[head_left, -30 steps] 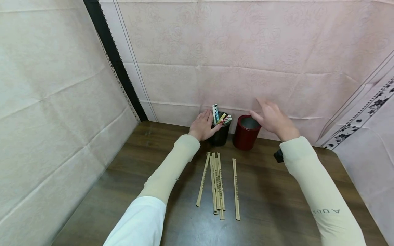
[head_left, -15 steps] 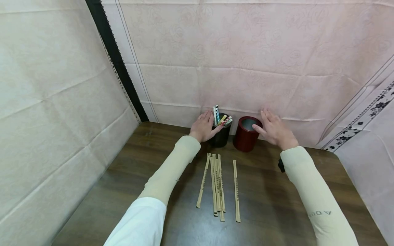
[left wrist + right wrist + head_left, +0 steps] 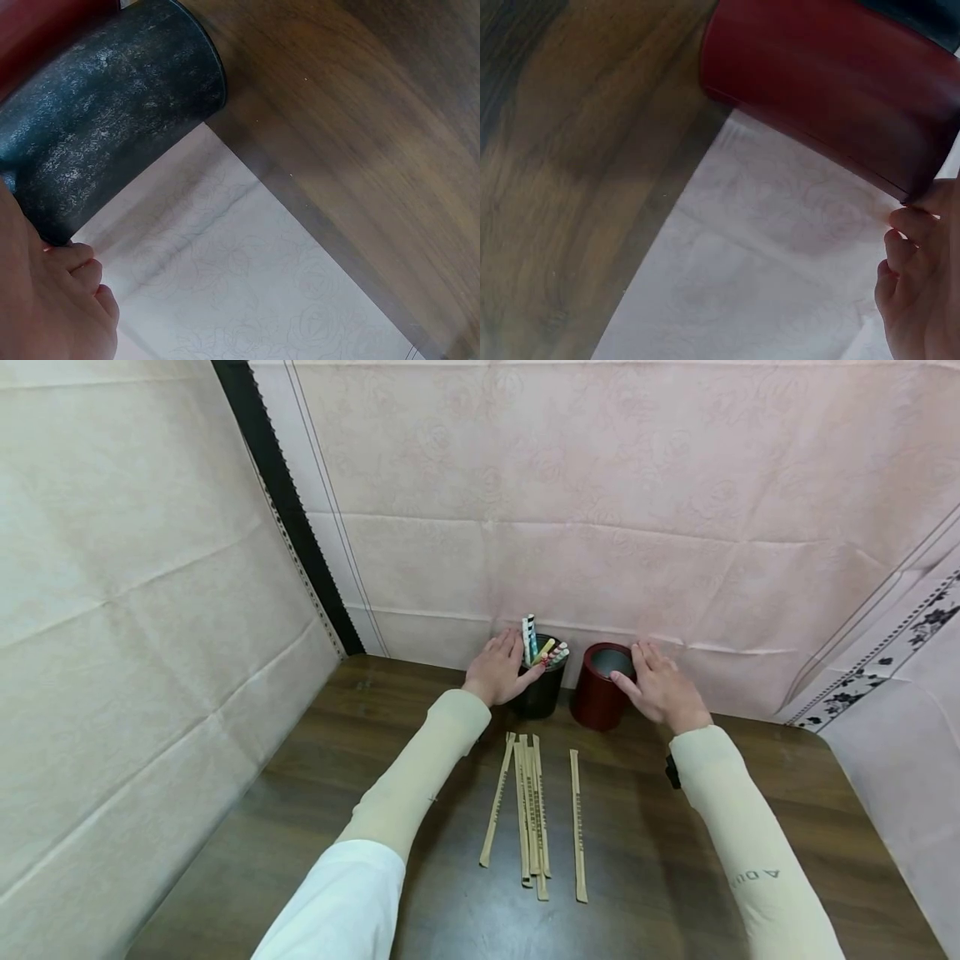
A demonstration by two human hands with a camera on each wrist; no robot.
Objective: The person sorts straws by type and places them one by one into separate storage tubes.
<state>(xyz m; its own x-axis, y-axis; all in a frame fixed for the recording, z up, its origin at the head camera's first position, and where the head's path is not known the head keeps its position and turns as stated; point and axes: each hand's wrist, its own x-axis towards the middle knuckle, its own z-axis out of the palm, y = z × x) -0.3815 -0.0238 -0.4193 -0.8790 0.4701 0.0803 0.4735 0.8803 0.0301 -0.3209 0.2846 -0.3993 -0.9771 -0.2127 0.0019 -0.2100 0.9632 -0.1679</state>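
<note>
Near the back edge of the table stands a black cup holding several patterned sticks that look like paper straws. My left hand rests at its left side, fingers extended and thumb spread across the front near the rim. To the right is a dark red cup, its visible interior grey. My right hand lies along the red cup's right side, with its thumb near the rim. In the right wrist view, fingertips touch or nearly touch the red cup's rim end.
Several thin paper-wrapped sticks lie in a loose bundle on the wooden table. One more wrapped stick lies apart on the right. A pale cloth wall rises directly behind the cups; another cloth borders the left.
My right hand has come down and leftward from above the right of the red cup to its side. The left hand has stayed at the black cup.
</note>
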